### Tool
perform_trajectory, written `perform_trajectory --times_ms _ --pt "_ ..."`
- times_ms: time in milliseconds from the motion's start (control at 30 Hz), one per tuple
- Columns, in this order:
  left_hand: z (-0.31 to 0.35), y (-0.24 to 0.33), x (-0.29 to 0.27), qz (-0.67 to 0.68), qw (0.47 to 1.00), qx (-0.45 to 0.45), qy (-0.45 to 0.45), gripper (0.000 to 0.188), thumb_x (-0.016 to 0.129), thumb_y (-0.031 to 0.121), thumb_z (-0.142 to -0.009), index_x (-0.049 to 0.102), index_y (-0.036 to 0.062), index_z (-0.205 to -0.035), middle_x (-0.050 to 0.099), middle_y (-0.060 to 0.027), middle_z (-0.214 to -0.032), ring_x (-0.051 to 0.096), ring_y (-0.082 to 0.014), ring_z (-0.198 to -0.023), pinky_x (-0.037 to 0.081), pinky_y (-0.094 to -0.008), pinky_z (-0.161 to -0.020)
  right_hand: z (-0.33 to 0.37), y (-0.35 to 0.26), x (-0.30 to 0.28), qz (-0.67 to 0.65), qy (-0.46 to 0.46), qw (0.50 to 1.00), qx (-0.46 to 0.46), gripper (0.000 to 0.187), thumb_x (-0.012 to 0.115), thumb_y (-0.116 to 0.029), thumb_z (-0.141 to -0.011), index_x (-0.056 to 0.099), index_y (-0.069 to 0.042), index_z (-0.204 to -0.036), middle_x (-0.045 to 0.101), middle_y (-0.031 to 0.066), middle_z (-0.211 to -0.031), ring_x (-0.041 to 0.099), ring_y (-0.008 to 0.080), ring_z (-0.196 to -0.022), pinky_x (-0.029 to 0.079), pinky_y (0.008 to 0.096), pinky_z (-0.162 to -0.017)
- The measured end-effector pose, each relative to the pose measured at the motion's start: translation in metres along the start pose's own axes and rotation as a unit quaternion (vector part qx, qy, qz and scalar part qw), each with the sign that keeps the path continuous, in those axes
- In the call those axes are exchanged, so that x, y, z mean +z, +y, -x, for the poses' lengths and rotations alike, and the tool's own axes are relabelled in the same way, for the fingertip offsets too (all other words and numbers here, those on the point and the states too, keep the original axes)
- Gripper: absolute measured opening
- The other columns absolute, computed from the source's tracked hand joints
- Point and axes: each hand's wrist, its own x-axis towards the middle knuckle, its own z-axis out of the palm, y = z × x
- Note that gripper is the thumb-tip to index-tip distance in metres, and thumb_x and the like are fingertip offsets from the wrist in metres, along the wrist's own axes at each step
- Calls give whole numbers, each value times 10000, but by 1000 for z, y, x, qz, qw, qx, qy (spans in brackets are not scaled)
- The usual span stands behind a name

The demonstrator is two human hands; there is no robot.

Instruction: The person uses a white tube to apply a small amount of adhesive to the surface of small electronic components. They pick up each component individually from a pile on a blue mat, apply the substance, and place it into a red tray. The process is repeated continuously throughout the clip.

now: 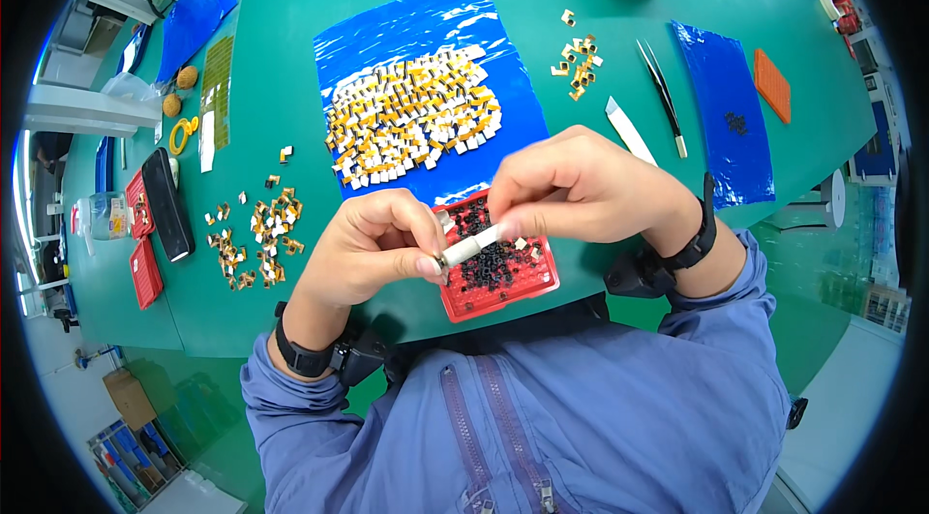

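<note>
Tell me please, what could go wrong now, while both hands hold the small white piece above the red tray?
1. The white strip is pinched only at its ends by the left hand and right hand; it could slip and fall into the red tray.
2. That tray, full of small black parts, sits at the edge of the green table; a bump from a forearm might tip it off.

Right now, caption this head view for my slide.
Both hands hold a small white strip above a red tray of black parts.
</note>
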Motion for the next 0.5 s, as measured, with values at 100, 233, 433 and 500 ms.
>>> perform_trajectory --times_ms 100,233,433,500 --pt "1 1 1 3 1000 -6 17 118 660 -37 -798 557 9 -832 596 -83 -802 612 -141 -724 513 -258 -642 0 0 -1 -3 3 1000 0 122 690 -105 -815 627 -7 -851 614 36 -683 542 103 -561 395 243 -497" --pt "1 1 2 2 1000 -6 14 119 657 -37 -801 553 10 -831 595 -85 -804 613 -143 -726 511 -259 -645 0 3 0 -15 0 1000 -7 119 685 -107 -817 633 -8 -856 617 37 -685 549 104 -575 403 244 -504" --pt "1 0 2 -2 1000 0 5 122 653 -44 -802 549 7 -842 597 -84 -811 611 -140 -741 510 -259 -653 2 4 3 -24 -11 1000 17 122 696 -110 -802 620 -17 -817 571 29 -646 513 107 -546 381 245 -488" --pt "0 0 3 -23 1000 -1 -3 122 649 -49 -803 550 6 -847 599 -83 -815 611 -137 -747 510 -259 -656 2 5 1 12 -10 1000 5 131 723 -97 -769 625 -15 -799 571 30 -659 519 119 -559 383 246 -497"
